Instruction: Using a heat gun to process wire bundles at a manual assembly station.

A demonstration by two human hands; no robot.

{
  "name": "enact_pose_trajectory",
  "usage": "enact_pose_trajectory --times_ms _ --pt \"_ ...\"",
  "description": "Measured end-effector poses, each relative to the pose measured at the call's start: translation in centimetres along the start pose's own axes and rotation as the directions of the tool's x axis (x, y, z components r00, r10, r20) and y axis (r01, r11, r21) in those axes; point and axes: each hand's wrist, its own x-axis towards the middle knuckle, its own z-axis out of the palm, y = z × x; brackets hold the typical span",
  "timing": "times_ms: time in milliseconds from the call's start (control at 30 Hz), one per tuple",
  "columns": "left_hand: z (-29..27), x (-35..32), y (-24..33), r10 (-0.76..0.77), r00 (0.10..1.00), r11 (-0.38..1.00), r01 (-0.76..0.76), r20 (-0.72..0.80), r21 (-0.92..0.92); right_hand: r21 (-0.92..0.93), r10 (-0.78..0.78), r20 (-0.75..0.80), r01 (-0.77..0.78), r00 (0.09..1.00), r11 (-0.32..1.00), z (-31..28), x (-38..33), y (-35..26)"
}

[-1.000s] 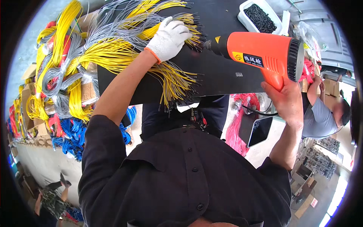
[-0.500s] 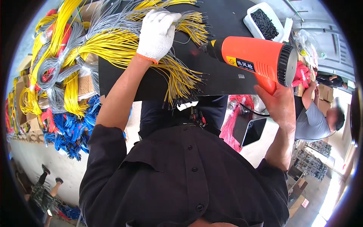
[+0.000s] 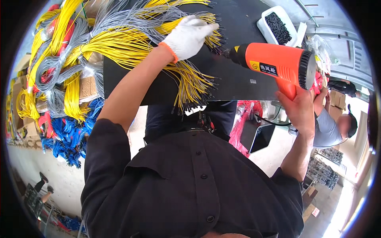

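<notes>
My right hand [image 3: 298, 109], bare, is wrapped round the handle of an orange heat gun [image 3: 274, 63]. Its dark nozzle points left at the black-tipped ends of a yellow and grey wire bundle [image 3: 214, 37]. My left hand [image 3: 186, 37], in a white glove, rests over that bundle with its fingers stretched toward the tips; their undersides are hidden. Nearer to me, a second fan of yellow and grey wires [image 3: 188, 85] lies on the black tabletop [image 3: 238, 85], with its dark tips close to the front edge.
A white tub [image 3: 291, 39] of small black pieces stands at the far right of the table. Hanks of yellow, grey and blue wire [image 3: 65, 135] crowd the left side. Pink wires [image 3: 240, 139] and a dark-screened device [image 3: 262, 138] lie low on the right. Another person [image 3: 331, 127] sits beyond.
My left hand has slid right along the wires, its fingers now over the bundle's tips. The heat gun has shifted slightly right and down in my right hand.
</notes>
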Motion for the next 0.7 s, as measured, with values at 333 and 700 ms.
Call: enact_pose_trajectory --times_ms 333,700 --pt "1.4 0.1 -0.6 0.041 0.952 0.999 -0.040 0.302 -0.009 0.122 0.153 0.079 -0.162 0.985 0.979 -0.5 -0.9 0.1" --pt "1.7 -0.2 0.2 0.108 0.938 0.982 -0.153 0.329 0.115 0.122 0.068 0.007 -0.068 0.998 0.990 0.4 -0.8 1.2"
